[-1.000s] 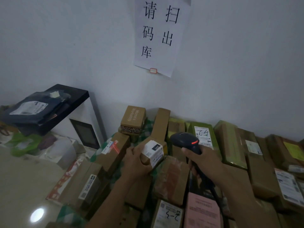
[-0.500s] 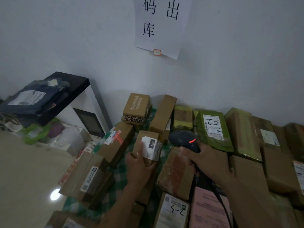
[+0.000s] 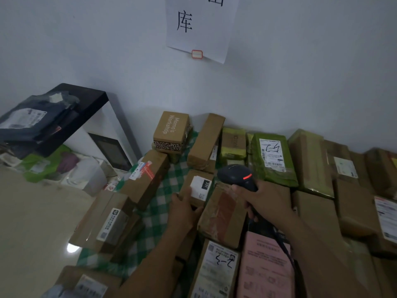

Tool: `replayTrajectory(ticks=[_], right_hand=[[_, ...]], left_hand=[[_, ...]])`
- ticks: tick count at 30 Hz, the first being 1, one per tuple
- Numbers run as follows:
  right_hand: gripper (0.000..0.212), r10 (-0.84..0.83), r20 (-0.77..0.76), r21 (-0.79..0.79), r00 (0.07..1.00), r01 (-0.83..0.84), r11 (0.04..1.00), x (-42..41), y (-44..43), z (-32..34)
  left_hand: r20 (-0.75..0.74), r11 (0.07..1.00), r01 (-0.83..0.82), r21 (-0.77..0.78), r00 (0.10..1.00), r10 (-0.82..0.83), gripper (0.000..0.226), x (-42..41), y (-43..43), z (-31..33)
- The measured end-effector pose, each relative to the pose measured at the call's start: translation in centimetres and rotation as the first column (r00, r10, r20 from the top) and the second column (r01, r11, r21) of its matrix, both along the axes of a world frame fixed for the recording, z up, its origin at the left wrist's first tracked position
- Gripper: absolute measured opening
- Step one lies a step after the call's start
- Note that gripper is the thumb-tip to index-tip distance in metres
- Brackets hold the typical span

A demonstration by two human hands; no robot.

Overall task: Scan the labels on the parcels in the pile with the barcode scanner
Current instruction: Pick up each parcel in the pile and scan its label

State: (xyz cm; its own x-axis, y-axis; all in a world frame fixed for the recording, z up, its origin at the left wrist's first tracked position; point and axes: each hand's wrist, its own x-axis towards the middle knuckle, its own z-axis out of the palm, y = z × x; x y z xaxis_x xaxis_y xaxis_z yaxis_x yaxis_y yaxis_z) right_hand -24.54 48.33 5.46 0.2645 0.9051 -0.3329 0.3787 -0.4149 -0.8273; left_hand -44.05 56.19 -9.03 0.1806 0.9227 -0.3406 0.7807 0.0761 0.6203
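On the checked cloth [image 3: 169, 190]: parcels [image 3: 148, 179] in brown and green, heaped against the white wall, most with labels up.
Small box [image 3: 189, 179]: near the middle of the pile, held on end above the cloth, labelled face turned up and to the right.
Label [image 3: 199, 187]: white, with a black tab reading 231, on the box's upper end.
Left hand [image 3: 184, 211]: wrapped round the box's near end, thumb across the face just below the label, holding it tilted.
Right hand [image 3: 268, 198]: closed round the scanner's handle, knuckles up.
Barcode scanner [image 3: 234, 174]: black, head just right of the label, close but not touching; red lamp [image 3: 247, 177] lit on top.
Aim: nose seemingly pointed past the box's top corner rather than square on the label, though hard to judge from this angle.
Cable [image 3: 283, 246]: trailing from the handle down along the right forearm.
Step in hand: most likely the scan of the 231 label, with box presented and scanner alongside; no sign either way of a finished read.
Next move: calls for swinging the nose onto the label, or turning the box further toward it, backing off enough for the beam to span the whole code, and keeping the box steady through the trigger pull.
After that: box set aside, then a neighbour taken up, such as the taped carton [image 3: 223, 216] under the scanner or the green parcel [image 3: 279, 175] behind it, label already up.
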Motion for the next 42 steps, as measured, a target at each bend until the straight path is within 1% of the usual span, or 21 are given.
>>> replayTrajectory(ticks=[3,4,7,9,11,13,16,18,19,22,23,27,28,30,32,33,35,36,37,39,42], right_hand=[[0.034,0.027,0.038,-0.017,0.999,-0.027,1.000,-0.5,-0.3,0.4],[0.036,0.035,0.059,-0.028,0.998,-0.033,0.999,-0.7,-0.4,0.7],[0.038,0.043,0.088,-0.053,0.995,-0.039,0.998,-1.0,-1.3,1.5],[0.040,0.029,0.094,-0.058,0.995,-0.024,0.998,-1.1,-2.4,1.7],[0.042,0.004,0.082,-0.064,0.997,0.002,0.998,-1.3,-3.8,1.8],[0.038,-0.014,0.071,-0.075,0.997,0.019,0.997,-1.9,-5.1,1.9],[0.032,-0.004,0.089,-0.114,0.996,0.014,0.993,-3.2,-6.5,1.7],[0.033,0.036,0.129,-0.149,0.991,-0.017,0.989,-4.2,-7.2,1.3],[0.035,0.060,0.150,-0.160,0.987,-0.036,0.987,-4.6,-7.5,1.2],[0.034,0.100,0.186,-0.188,0.978,-0.064,0.980,-5.6,-8.3,1.1],[0.032,0.089,0.184,-0.188,0.979,-0.053,0.981,-5.8,-8.7,1.2],[0.032,-0.035,0.096,-0.131,0.995,0.048,0.990,-6.8,-9.9,2.1],[0.032,-0.054,0.083,-0.122,0.995,0.064,0.990,-7.0,-10.2,2.6],[0.030,-0.087,0.020,-0.092,0.996,0.088,0.992,-7.6,-10.7,3.5],[0.027,-0.132,-0.102,-0.035,0.986,0.129,0.991,-8.4,-11.2,4.2],[0.024,-0.158,-0.177,-0.008,0.971,0.159,0.987,-8.9,-11.5,4.4],[0.021,-0.203,-0.295,0.024,0.934,0.219,0.975,-10.1,-12.1,4.7],[0.022,-0.228,-0.338,0.034,0.913,0.254,0.967,-10.7,-12.3,4.7],[0.023,-0.254,-0.378,0.046,0.890,0.292,0.955,-11.2,-12.5,4.6],[0.027,-0.310,-0.433,0.049,0.846,0.365,0.930,-11.7,-13.1,4.3],[0.047,-0.347,-0.561,0.042,0.752,0.445,0.895,-12.5,-14.4,4.5]], left_hand=[[-0.115,0.994,0.100,-0.045,0.988,-0.105,0.079,-0.1,0.9,0.6],[-0.136,0.993,0.109,-0.055,0.984,-0.115,0.075,-0.4,0.8,1.0],[-0.137,0.995,0.099,0.016,0.986,-0.096,0.049,-1.7,-0.8,2.2],[-0.185,0.990,0.125,0.059,0.976,-0.112,0.042,-2.8,-2.6,2.7],[-0.259,0.987,0.157,0.025,0.955,-0.145,0.048,-3.8,-4.3,2.6],[-0.328,0.978,0.203,-0.052,0.921,-0.208,0.067,-4.5,-5.1,2.2],[-0.332,0.967,0.235,-0.097,0.909,-0.254,0.095,-4.9,-5.5,2.0],[-0.276,0.971,0.226,-0.076,0.931,-0.238,0.104,-4.8,-5.4,1.8],[-0.248,0.972,0.220,-0.078,0.940,-0.233,0.104,-4.8,-5.2,1.8],[-0.205,0.979,0.194,-0.065,0.957,-0.203,0.089,-5.1,-4.6,2.0],[-0.184,0.983,0.178,-0.047,0.966,-0.183,0.089,-5.3,-4.4,2.2],[-0.116,0.997,0.052,-0.055,0.992,-0.058,0.113,-6.9,-4.2,4.0],[-0.081,0.999,0.015,-0.046,0.997,-0.019,0.114,-7.4,-4.1,4.6],[0.066,0.999,-0.041,-0.032,0.997,0.043,0.108,-8.2,-4.5,6.5],[0.256,0.996,-0.080,-0.038,0.963,0.087,0.097,-8.8,-5.5,8.0],[0.352,0.994,-0.088,-0.059,0.930,0.103,0.091,-9.1,-6.2,8.9],[0.540,0.988,-0.081,-0.135,0.830,0.142,0.076,-9.7,-7.6,10.4],[0.607,0.981,-0.056,-0.185,0.779,0.159,0.063,-10.0,-8.4,11.1],[0.653,0.973,-0.017,-0.232,0.738,0.169,0.051,-10.3,-9.1,11.9],[0.709,0.948,0.059,-0.312,0.678,0.191,0.034,-10.7,-10.7,13.1],[0.725,0.931,0.091,-0.354,0.656,0.212,0.024,-11.2,-12.5,14.4]])
